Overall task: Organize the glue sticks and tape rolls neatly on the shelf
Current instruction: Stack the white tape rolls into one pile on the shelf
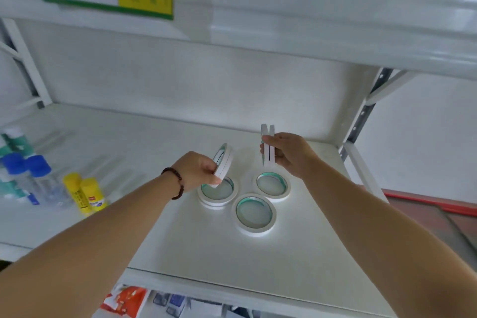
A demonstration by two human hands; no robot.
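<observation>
Both hands lifted, each pinching thin tape rolls on edge.

The left hand (198, 170) grips tilted rolls (224, 161) over the left stack (217, 192); the right hand (286, 155) clamps an upright pair (268, 144). Lay each flat, rims aligned with the stacks nearer the shelf's (206, 253) right edge; glue sticks (84, 192) stand at its left.

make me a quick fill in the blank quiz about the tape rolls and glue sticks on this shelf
1. Each hand holds ____ tape rolls on edge.
2. The left hand hovers over the ____ flat stack of tape.
3. The glue sticks have ____ caps.
4. The right hand holds its tape rolls ____ the shelf.

Answers: two; leftmost; yellow; above
</observation>
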